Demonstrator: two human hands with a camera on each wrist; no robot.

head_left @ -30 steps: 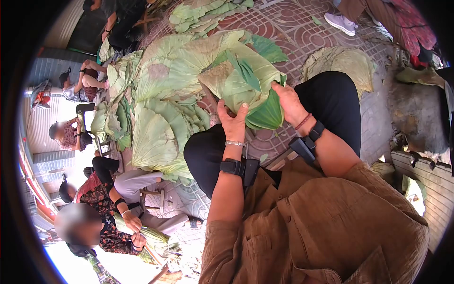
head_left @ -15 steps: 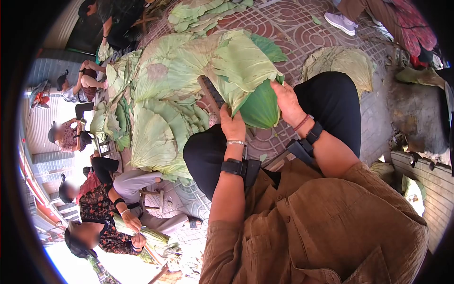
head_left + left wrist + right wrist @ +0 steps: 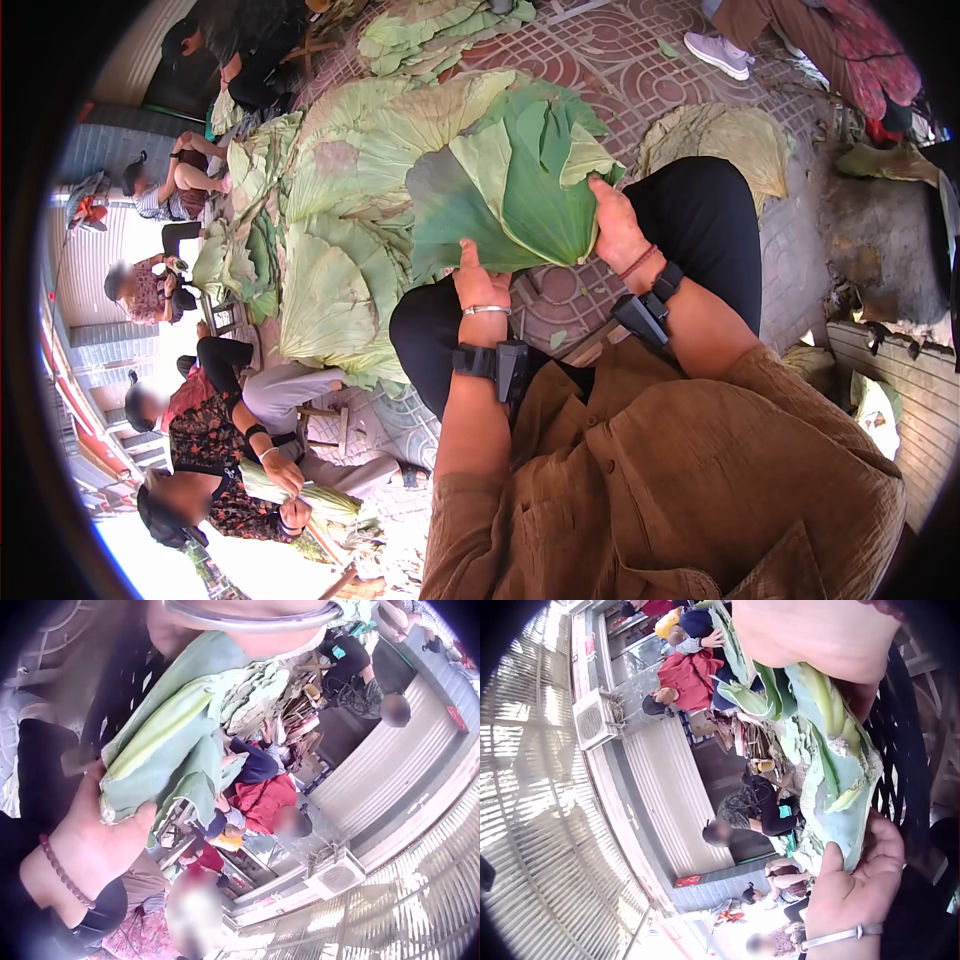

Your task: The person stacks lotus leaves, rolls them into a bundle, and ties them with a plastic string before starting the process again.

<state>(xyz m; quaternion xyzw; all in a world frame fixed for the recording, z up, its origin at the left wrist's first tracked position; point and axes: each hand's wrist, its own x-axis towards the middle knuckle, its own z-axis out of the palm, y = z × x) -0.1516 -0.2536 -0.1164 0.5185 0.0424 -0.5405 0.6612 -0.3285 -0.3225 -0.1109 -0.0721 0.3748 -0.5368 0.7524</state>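
A folded green lotus leaf [image 3: 545, 190] spreads over my knees in the head view, its ribs meeting at the lower right. My right hand [image 3: 618, 230], wearing a beaded bracelet, pinches that corner, thumb on top. My left hand [image 3: 482, 280], with a silver bangle, holds the lower left edge; the right wrist view shows its thumb [image 3: 832, 861] on the leaf's upper face and the fingers behind. Thick layered folds of the leaf [image 3: 161, 742] show in the left wrist view. Beyond it lies a broad pile of paler leaves [image 3: 335, 280].
Another rounded leaf stack [image 3: 715, 145] lies on the patterned paving [image 3: 590, 60] beyond my right knee. More leaves [image 3: 430, 35] are heaped at the top. Several people sit along the left, one in a floral shirt [image 3: 215, 430] handling leaves. A shoe [image 3: 718, 55] shows at upper right.
The pale flap folded over the leaf has been turned back, and a darker green part now spreads to the left. My left hand has shifted down and slightly left; my right hand keeps its corner.
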